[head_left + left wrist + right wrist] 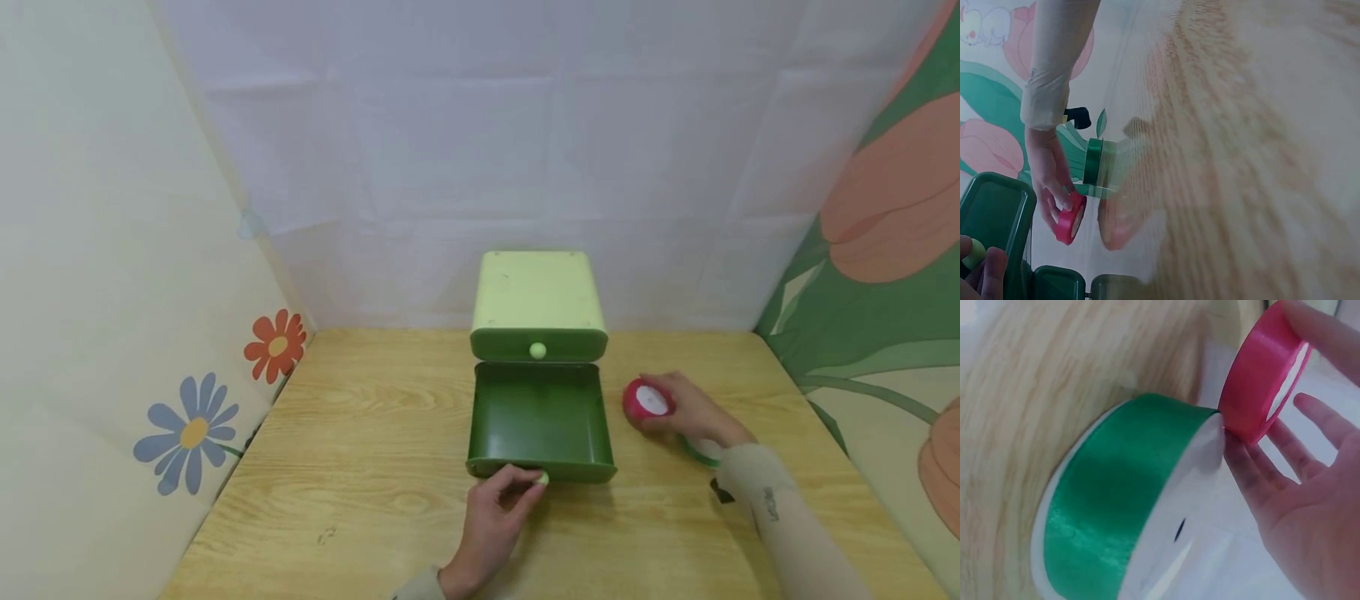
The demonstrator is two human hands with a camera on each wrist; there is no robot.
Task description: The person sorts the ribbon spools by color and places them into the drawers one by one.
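A small light-green cabinet [538,287] with dark-green drawers stands on the table. Its lower drawer [540,417] is pulled out, and nothing lies inside. At that drawer's front, my left hand [489,525] pinches the round light-green knob [543,478] between thumb and finger. To the right of the drawer, my right hand [693,410] holds a roll of pinkish-red ribbon [1263,378] by its edge, thumb on one side and fingers on the other. A wider roll of green ribbon [1116,481] stands just behind it, partly hidden by the right hand in the head view.
The upper drawer [495,344] is closed, with its own knob [537,351]. Beneath everything is a wood-grain table [360,467]. A white sheet [450,150] hangs behind, and flower-printed panels [900,192] flank both sides. A small black piece [722,492] sits at the right cuff.
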